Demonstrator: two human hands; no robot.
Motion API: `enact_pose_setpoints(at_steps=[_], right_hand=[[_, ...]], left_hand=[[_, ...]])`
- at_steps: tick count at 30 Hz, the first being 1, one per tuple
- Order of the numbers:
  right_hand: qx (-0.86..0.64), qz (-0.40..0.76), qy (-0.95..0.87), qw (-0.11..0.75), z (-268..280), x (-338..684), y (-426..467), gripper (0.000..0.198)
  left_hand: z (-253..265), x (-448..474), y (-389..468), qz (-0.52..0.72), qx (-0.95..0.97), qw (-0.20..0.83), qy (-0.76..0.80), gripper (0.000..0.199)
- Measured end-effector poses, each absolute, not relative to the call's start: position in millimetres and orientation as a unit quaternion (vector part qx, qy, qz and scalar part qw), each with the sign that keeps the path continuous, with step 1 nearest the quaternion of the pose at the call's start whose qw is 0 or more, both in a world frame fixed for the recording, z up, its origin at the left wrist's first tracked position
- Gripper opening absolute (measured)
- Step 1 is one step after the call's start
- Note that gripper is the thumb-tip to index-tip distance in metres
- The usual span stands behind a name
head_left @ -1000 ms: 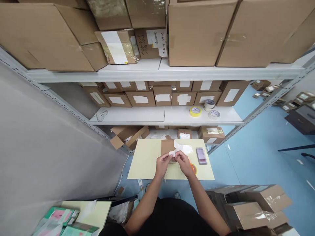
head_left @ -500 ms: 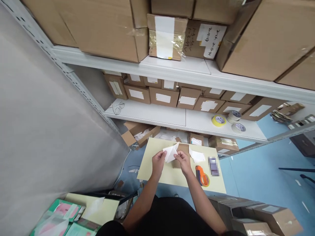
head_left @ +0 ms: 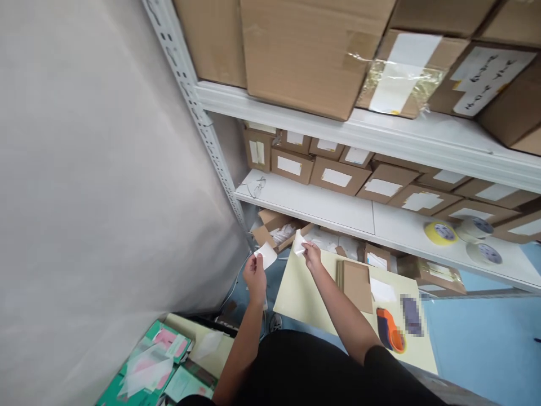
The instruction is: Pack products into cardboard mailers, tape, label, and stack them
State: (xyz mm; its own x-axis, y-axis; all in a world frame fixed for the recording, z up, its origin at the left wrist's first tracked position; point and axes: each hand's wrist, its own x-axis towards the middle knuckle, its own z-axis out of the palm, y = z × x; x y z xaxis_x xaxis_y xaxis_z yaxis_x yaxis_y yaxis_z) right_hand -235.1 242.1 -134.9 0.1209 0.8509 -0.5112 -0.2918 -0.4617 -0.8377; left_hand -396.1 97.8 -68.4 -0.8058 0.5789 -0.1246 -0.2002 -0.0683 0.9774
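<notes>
My left hand (head_left: 255, 277) pinches a small white paper sheet (head_left: 267, 255) beside the table's left edge. A second white piece (head_left: 299, 243), curled at its end, is held between the fingers of my right hand (head_left: 313, 255), over the table's far left corner. The two pieces are apart from each other. A flat brown cardboard box (head_left: 355, 285) lies on the pale yellow table (head_left: 304, 287) to the right of my right hand. Next to that box is another white sheet (head_left: 382, 290).
An orange tape dispenser (head_left: 392, 332) and a blurred-out dark object (head_left: 412, 316) lie at the table's right. An open carton (head_left: 264, 234) with white scraps stands behind my hands. Shelves (head_left: 296, 200) carry boxes, tape rolls (head_left: 440, 232) and glasses (head_left: 257, 186). Green packets (head_left: 122, 383) lie lower left.
My view has turned left. The white paper in both hands has come apart into two pieces, one in each hand. Both hands have moved left from above the cardboard box, towards the open carton.
</notes>
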Motion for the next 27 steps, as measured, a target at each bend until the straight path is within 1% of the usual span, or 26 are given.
enact_pose_setpoints(at_steps=[5, 8, 10, 11, 13, 15, 17, 20, 21, 22, 24, 25, 27], right_hand=[[-0.622, 0.615, -0.257, 0.411, -140.7, -294.4, 275.7, 0.037], [-0.626, 0.62, -0.27, 0.388, -145.8, -295.4, 259.2, 0.036], [-0.578, 0.678, -0.289, 0.351, -146.2, -283.0, 233.6, 0.029], [-0.534, 0.725, -0.292, 0.323, -144.8, -273.6, 218.1, 0.029], [-0.455, 0.791, -0.285, 0.295, -138.3, -250.5, 186.2, 0.039], [-0.421, 0.807, -0.266, 0.317, -128.5, -224.8, 158.4, 0.045], [-0.436, 0.785, -0.238, 0.37, -118.9, -199.0, 140.3, 0.043], [-0.516, 0.691, -0.202, 0.464, -112.3, -158.9, 134.5, 0.037], [-0.545, 0.65, -0.188, 0.495, -112.3, -144.2, 136.8, 0.037], [-0.57, 0.61, -0.171, 0.524, -112.9, -128.7, 139.9, 0.037], [-0.598, 0.554, -0.141, 0.562, -114.7, -96.5, 146.1, 0.039], [-0.602, 0.546, -0.133, 0.567, -115.7, -80.7, 148.0, 0.039], [-0.603, 0.557, -0.135, 0.555, -118.1, -51.9, 148.2, 0.04]], left_hand=[[-73.2, -423.8, 83.8, 0.669, 0.208, 0.26, 0.664, 0.049], [-74.9, -434.2, 83.6, 0.642, 0.256, 0.231, 0.685, 0.043], [-77.4, -435.0, 87.8, 0.628, 0.305, 0.23, 0.678, 0.034], [-79.6, -432.6, 91.2, 0.619, 0.336, 0.237, 0.669, 0.029], [-85.8, -420.6, 99.9, 0.589, 0.414, 0.258, 0.645, 0.021], [-93.3, -398.4, 109.5, 0.538, 0.504, 0.28, 0.615, 0.015], [-99.6, -368.0, 118.1, 0.481, 0.582, 0.3, 0.582, 0.014], [-105.2, -316.5, 127.3, 0.412, 0.663, 0.324, 0.535, 0.013], [-106.9, -300.1, 129.6, 0.396, 0.682, 0.333, 0.517, 0.017], [-109.3, -284.7, 131.6, 0.385, 0.695, 0.346, 0.5, 0.027], [-116.8, -257.2, 135.3, 0.384, 0.684, 0.38, 0.491, 0.045], [-122.2, -245.0, 137.3, 0.395, 0.655, 0.402, 0.504, 0.048], [-134.8, -222.7, 142.1, 0.428, 0.561, 0.452, 0.546, 0.043]])
